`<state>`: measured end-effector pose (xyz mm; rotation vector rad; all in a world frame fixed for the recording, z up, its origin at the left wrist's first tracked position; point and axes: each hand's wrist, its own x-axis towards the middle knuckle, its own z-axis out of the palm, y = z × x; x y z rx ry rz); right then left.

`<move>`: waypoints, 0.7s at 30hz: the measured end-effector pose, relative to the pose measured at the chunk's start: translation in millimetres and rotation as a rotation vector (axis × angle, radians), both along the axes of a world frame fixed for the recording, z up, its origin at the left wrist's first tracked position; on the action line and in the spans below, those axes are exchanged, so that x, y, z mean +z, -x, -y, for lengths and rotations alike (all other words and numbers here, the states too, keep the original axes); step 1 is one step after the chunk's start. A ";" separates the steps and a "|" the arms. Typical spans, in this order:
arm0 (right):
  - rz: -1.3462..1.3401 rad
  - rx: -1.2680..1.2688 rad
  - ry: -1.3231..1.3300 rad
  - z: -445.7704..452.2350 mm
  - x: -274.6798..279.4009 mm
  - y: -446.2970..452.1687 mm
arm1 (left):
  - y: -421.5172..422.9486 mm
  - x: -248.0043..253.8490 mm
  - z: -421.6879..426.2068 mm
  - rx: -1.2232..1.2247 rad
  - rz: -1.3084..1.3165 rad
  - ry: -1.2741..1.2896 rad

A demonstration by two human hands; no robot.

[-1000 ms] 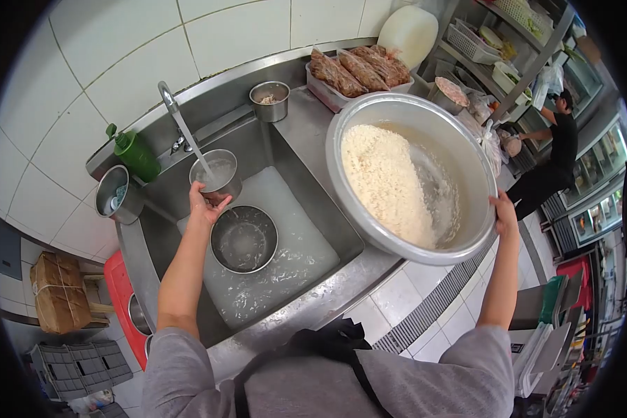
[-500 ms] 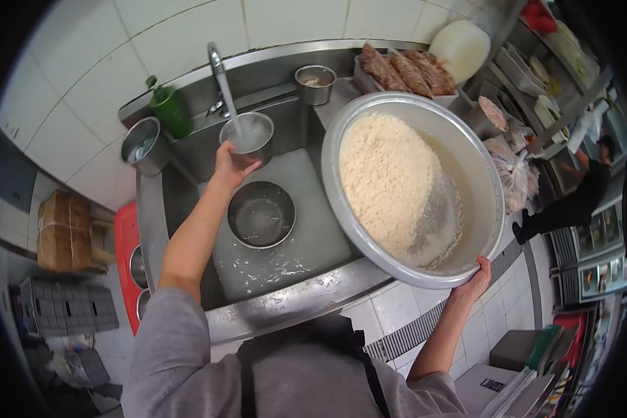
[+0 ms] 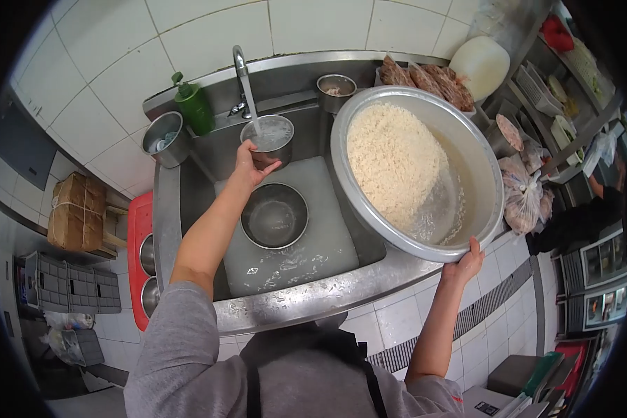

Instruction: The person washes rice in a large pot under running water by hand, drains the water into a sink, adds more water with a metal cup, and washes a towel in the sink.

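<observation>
My left hand (image 3: 252, 166) holds a steel cup (image 3: 275, 148) under the running faucet (image 3: 241, 73), and water churns in it near the brim. Below the cup, a round steel bowl (image 3: 275, 216) with water in it sits in the cloudy water of the sink (image 3: 303, 306). With my right hand (image 3: 465, 262) I grip the near rim of a wide metal basin (image 3: 491, 209), which tilts at the sink's right side. Wet white rice (image 3: 393, 157) is heaped on the basin's left, with cloudy water to its right.
A green pump bottle (image 3: 196, 108) and a steel container (image 3: 166, 143) stand at the sink's back left. Behind the basin are a small steel pot (image 3: 336, 90) and bagged reddish food (image 3: 439, 83). A person in dark clothes (image 3: 578, 219) is at far right.
The view has shifted, so the sink appears farther right. The basin's near rim has risen, and the water in the cup looks higher. The person at right has moved partly out of sight.
</observation>
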<state>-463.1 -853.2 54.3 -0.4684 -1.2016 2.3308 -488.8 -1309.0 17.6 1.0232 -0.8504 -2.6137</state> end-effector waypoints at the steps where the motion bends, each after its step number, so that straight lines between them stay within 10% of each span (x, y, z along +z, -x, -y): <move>1: -0.019 0.008 0.001 0.0 -0.1 -1.5 | 1.1 1.3 2.7 -0.007 0.004 0.011; 10: -0.108 -0.016 -0.081 -2.7 -8.0 -0.9 | 38.9 61.5 8.4 -0.137 -0.081 0.148; 21: -0.120 0.004 -0.076 -5.4 -13.8 0.5 | 106.6 138.1 -85.6 -0.091 -0.118 1.277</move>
